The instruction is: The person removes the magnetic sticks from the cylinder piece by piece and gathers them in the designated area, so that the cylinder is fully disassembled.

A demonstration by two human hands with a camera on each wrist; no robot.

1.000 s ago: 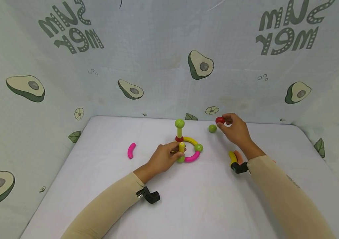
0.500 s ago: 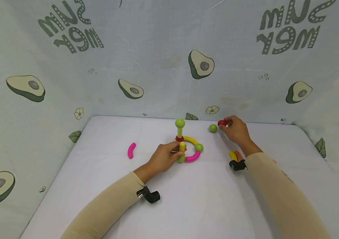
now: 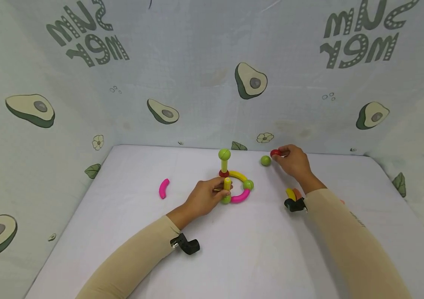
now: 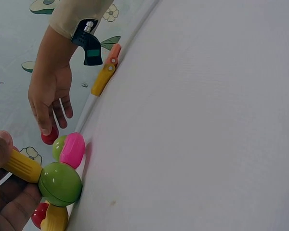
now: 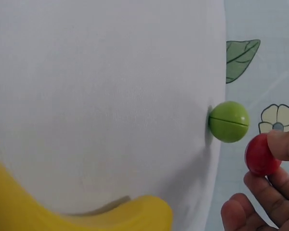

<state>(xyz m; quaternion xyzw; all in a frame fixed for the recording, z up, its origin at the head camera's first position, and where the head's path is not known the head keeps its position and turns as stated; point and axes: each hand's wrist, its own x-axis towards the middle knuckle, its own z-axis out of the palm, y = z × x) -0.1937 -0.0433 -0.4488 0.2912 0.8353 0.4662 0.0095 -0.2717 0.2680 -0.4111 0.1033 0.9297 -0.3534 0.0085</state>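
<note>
My left hand (image 3: 204,197) pinches a short yellow rod (image 3: 227,184) that stands upright on a green ball (image 4: 60,184). This ball belongs to a ring of curved yellow and pink rods joined by balls; fingers hide the ring's left side. From a red joint (image 3: 224,173) at its back rises a light green rod (image 3: 224,166) topped by another green ball (image 3: 225,154). Toward the table's far edge, my right hand (image 3: 295,164) holds a red ball (image 5: 261,155) between thumb and fingers. Close beside it, a loose green ball (image 5: 229,121) lies on the table.
A curved pink rod (image 3: 163,188) lies alone on the left of the white table (image 3: 242,249). Near the right wrist are a curved yellow rod (image 3: 290,193) and an orange one (image 3: 297,194), partly covered by the wrist camera (image 3: 295,204). A printed cloth (image 3: 197,74) hangs behind.
My right hand has shifted slightly lower with the red ball, which moved a little right and then back left. The left hand stays still on the yellow rod.
</note>
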